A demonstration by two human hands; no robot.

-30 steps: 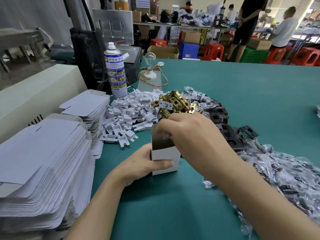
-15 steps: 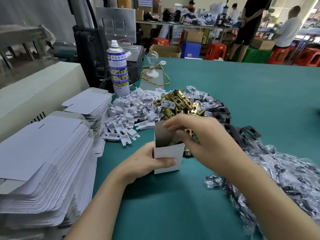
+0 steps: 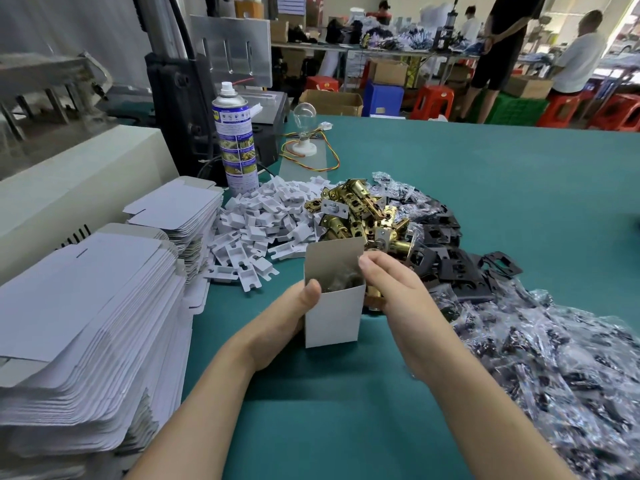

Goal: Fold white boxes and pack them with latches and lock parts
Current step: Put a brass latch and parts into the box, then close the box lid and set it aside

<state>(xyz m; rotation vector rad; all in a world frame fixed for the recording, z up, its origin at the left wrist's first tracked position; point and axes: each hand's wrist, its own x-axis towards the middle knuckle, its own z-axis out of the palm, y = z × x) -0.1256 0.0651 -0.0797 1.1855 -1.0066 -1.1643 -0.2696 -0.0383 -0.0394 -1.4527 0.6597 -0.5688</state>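
A small white box (image 3: 331,317) stands upright and open-topped on the green table (image 3: 502,202). My left hand (image 3: 282,327) grips its left side, thumb on the front rim. Something dark lies inside the box. My right hand (image 3: 394,289) is at the box's right rim with curled fingers, and a brass latch (image 3: 373,296) shows under its palm, apparently held. Behind the box lies a pile of brass latches (image 3: 360,216). Left of that pile are white plastic parts (image 3: 263,223); right of it are black plates (image 3: 450,265).
Stacks of flat white box blanks (image 3: 86,323) fill the left edge. Bagged parts in clear plastic (image 3: 554,368) spread along the right. A spray can (image 3: 237,140), a bulb on wires (image 3: 304,133) and a machine (image 3: 194,109) stand behind. People stand far back.
My right hand has come out from over the box opening and moved to its right rim. My left hand has kept its hold on the box.
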